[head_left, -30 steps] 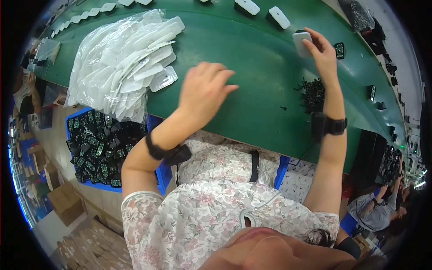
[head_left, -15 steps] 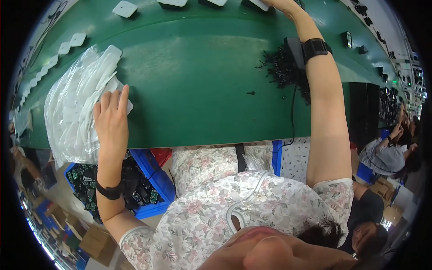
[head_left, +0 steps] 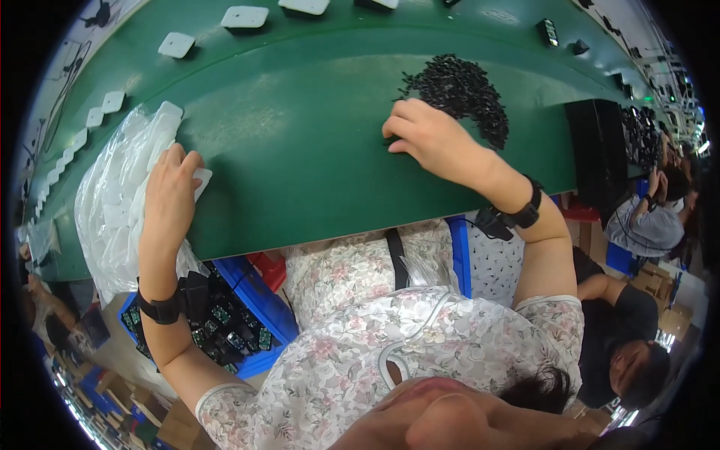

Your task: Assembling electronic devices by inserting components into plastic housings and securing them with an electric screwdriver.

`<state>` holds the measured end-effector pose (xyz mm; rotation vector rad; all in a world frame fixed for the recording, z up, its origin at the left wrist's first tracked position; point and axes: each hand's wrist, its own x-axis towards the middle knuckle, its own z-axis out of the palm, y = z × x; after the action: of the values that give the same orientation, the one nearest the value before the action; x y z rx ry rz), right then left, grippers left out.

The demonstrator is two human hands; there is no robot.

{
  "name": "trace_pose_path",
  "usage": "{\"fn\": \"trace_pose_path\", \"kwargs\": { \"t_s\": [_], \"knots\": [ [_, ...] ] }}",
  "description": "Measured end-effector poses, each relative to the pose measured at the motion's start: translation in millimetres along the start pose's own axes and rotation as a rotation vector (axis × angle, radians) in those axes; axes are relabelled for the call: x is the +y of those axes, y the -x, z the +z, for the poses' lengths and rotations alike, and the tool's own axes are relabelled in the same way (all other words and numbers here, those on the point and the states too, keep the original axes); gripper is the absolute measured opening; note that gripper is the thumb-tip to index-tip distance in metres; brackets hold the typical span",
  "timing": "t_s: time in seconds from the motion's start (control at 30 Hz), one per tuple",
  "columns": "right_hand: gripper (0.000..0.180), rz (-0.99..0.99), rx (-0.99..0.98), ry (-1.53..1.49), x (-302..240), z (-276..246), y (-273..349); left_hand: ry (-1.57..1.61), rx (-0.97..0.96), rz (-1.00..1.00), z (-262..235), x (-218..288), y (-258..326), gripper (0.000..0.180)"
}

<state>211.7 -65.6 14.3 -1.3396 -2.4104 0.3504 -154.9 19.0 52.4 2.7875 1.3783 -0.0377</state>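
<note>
My left hand [head_left: 171, 191] is at the right side of a clear plastic bag [head_left: 101, 225] of stacked white plastic covers. Its fingers are curled over a white plastic cover [head_left: 201, 182], whose edge shows beside the knuckles. On the green table, my right hand [head_left: 427, 135] is at the near left edge of a pile of small black parts [head_left: 469, 90]. Thumb and fingers are drawn together in a pinch, low over the tabletop. Anything between them is hidden or too small to name.
White covers [head_left: 245, 17] stand in a row along the far side of the green table [head_left: 315, 165]. A black box [head_left: 596, 150] stands at the right. Below the table's near edge, a blue crate [head_left: 259, 300] holds green-and-black circuit parts. Other people sit at the right.
My right hand has come back from the far row of covers to the black pile. My left hand's fingers, stretched before, are now curled. The whole view has shifted slightly.
</note>
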Motion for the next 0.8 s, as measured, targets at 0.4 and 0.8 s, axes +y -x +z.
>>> {"fn": "trace_pose_path", "kwargs": {
  "t_s": [0.4,0.8],
  "knots": [
    [0.013,0.123,0.262,-0.414,-13,-15,-37,0.784,0.4,0.041,8,92,-52,0.019],
    [0.01,0.409,0.41,-1.264,-24,11,-61,1.177,0.616,0.012,45,139,-88,0.014]
  ]
}}
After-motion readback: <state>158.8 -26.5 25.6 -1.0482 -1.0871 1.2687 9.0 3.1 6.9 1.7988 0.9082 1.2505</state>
